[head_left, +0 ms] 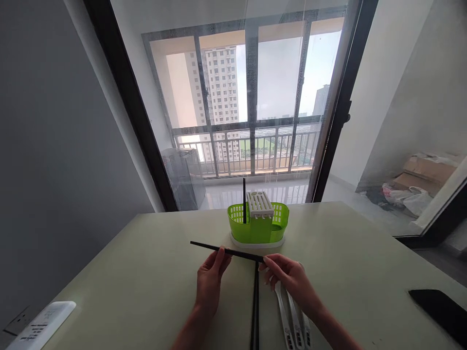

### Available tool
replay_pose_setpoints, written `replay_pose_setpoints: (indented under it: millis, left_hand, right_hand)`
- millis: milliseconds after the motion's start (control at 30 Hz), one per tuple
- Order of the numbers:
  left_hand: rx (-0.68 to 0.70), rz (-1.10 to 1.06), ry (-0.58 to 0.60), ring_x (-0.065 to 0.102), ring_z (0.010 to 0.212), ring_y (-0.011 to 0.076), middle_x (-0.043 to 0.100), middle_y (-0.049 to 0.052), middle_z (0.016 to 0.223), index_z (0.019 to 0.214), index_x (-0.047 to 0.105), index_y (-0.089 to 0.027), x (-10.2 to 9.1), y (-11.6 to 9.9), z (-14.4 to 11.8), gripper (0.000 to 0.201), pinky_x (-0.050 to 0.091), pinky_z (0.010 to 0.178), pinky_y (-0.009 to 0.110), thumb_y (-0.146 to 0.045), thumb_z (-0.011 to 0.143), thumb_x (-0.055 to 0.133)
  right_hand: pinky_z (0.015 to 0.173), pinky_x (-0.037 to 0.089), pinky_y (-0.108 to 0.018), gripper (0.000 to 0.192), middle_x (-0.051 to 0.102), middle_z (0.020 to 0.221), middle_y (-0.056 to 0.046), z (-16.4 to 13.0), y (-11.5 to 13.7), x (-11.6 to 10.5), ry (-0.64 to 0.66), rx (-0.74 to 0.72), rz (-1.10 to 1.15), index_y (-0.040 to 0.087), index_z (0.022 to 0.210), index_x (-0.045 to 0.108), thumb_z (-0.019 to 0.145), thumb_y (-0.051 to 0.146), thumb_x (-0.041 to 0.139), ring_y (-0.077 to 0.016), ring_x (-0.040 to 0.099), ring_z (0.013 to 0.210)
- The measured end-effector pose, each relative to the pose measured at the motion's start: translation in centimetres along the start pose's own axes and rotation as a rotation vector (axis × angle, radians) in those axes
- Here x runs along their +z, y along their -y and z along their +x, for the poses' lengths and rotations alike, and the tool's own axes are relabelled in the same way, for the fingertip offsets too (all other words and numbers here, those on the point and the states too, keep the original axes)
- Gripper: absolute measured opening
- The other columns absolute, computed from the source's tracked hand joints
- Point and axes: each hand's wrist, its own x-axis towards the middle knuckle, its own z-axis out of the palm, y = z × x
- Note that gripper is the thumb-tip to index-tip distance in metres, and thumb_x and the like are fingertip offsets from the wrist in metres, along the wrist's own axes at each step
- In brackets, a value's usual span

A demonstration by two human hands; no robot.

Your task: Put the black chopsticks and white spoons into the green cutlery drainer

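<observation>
A black chopstick lies level just above the table, pinched at its middle by my left hand and at its right end by my right hand. Beyond it stands a green cutlery holder with a white slotted insert; one black chopstick stands upright in its left compartment. More black chopsticks lie on the table between my hands, pointing toward me. White spoons lie under my right wrist.
The pale green table ends at a glass balcony door behind the holder. A white remote control lies at the near left corner and a black phone at the right edge.
</observation>
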Motion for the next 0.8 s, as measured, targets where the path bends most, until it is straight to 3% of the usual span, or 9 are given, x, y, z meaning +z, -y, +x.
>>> replay_pose_setpoints:
  millis: [300,800]
  left_hand:
    - [0.013,0.015,0.003,0.077,0.098,0.0238,0.083,0.007,0.098,0.091,0.082,-0.015,-0.1,0.2,0.2,0.038,0.054,0.109,0.039,-0.04,0.065,0.094]
    - [-0.041,-0.104,-0.08,0.078,0.098,0.0179,0.083,0.004,0.098,0.091,0.081,-0.017,-0.3,-0.9,0.4,0.006,0.059,0.101,0.028,-0.018,0.089,0.076]
  right_hand:
    - [0.05,0.055,-0.027,0.044,0.072,0.073,-0.003,0.0,-0.9,0.1,-0.038,-0.029,-0.025,0.02,0.081,0.071,0.087,0.063,0.07,-0.0152,0.065,0.055]
    - [0.05,0.053,-0.025,0.04,0.071,0.071,-0.002,0.0,-1.0,0.2,-0.035,-0.062,-0.022,0.019,0.08,0.071,0.089,0.058,0.07,-0.0135,0.064,0.053]
